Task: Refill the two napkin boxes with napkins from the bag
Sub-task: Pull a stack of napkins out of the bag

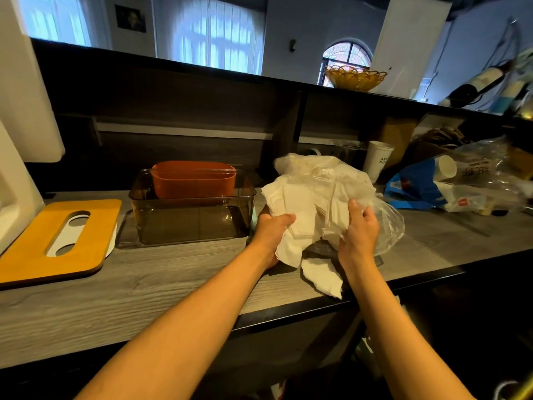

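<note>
**Both hands at the bag, boxes waiting open**

The clear plastic bag (326,180) sits right of centre in the frame on the grey wood-grain surface (144,284), with a wad of white napkins (297,215) spilling from its near side. The left hand (272,226) has its fingers curled round the left edge of that wad, so its grip is closed on napkins; the forearm runs up from the lower left of the frame, wrist turned so the thumb lies on top. The right hand (360,229) comes in from the lower right with its fingers bent round the loose plastic, apparently pinning the bag so that the napkins can slide free rather than drag the bag along. One stray napkin (323,277) lies on the surface just below the hands, near the front edge.

Left of the bag, at centre frame, stands the smoky transparent box (191,212), open-topped, with an orange-brown box (193,179) behind it or set in it; which, I cannot tell. Neither shows napkins inside, so refilling looks barely begun. Further left lies a yellow wooden lid (57,241) with an oval slot, flat on something white, probably set aside to leave the boxes open for loading.
</note>
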The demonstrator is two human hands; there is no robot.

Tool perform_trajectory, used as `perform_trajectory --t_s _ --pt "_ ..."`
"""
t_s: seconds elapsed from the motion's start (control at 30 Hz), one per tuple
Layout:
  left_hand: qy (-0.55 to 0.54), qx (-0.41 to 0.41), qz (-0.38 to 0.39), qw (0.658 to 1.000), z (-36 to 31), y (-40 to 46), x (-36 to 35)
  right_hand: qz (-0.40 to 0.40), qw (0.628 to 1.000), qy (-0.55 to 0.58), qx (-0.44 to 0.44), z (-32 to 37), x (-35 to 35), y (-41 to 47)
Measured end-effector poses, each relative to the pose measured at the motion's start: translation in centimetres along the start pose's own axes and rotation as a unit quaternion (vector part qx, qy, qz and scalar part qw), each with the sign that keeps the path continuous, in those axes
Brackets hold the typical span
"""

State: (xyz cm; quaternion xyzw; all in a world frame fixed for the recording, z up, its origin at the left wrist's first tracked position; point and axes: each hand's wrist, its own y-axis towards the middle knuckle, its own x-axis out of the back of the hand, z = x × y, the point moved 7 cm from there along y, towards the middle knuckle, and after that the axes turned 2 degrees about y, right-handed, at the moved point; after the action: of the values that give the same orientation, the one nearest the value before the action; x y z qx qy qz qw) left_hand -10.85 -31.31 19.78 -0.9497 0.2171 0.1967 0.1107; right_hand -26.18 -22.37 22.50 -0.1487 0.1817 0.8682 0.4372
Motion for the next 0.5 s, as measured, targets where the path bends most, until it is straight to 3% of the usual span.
perform_trajectory --t_s 0.07,0.23,0.37,0.5 --pt "-0.006 0.011 0.014 1.0 0.4 0.2 -0.2 0.046 0.999 -0.013 -0.008 0.0 -1.2 -0.4" --pt "-0.035 0.021 0.105 0.994 0.8 0.0 -1.8 0.122 0.975 -0.185 -0.012 -1.7 -3.1 -0.7" --pt "-0.047 0.012 0.134 0.99 0.4 -0.1 -2.0 0.118 0.979 -0.142 -0.089 -2.4 -3.0 -0.6" --pt "-0.061 0.016 0.114 0.991 0.3 0.1 -1.5 0.091 0.986 -0.139 -0.022 -1.5 -2.3 -0.3"
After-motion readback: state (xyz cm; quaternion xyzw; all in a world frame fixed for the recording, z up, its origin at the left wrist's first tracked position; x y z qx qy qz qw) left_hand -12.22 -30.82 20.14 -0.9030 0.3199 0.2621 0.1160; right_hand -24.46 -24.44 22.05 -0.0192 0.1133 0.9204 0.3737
